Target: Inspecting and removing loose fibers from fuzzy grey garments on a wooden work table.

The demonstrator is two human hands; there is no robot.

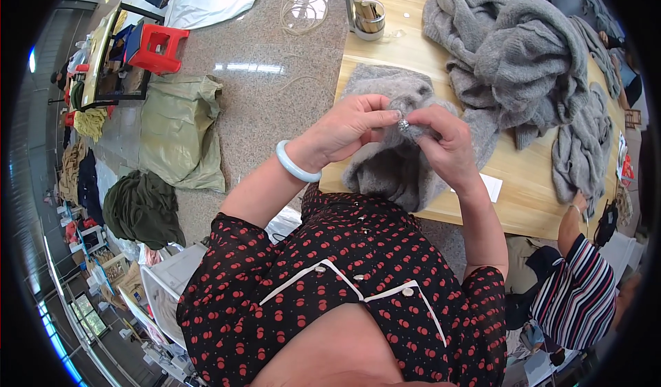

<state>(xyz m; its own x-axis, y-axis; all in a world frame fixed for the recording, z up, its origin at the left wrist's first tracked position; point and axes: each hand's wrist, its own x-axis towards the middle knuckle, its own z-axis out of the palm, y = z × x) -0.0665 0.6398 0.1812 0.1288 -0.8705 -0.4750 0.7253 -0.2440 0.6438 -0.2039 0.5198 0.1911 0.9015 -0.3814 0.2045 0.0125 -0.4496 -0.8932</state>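
L hand (351,129) & R hand (444,139) pinch small shiny metal button (403,123) on near grey knitted garment (399,160) (could slip, tiny grip).

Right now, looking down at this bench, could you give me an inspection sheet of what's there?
Surface: wooden table, pale, bare along its near edge.
Job's things: grey knit draped over the table edge; small shiny button pinched against it.
Clutter: heap of grey knits; another grey knit; white slip; tape rolls.
Grippers: left hand and right hand both pinch the knit at the button; pale bangle on the left wrist.
Cables: thin cord loops on the floor.
Surroundings: speckled floor; green sack; dark green cloth pile; red stool; a co-worker's striped sleeve at right.
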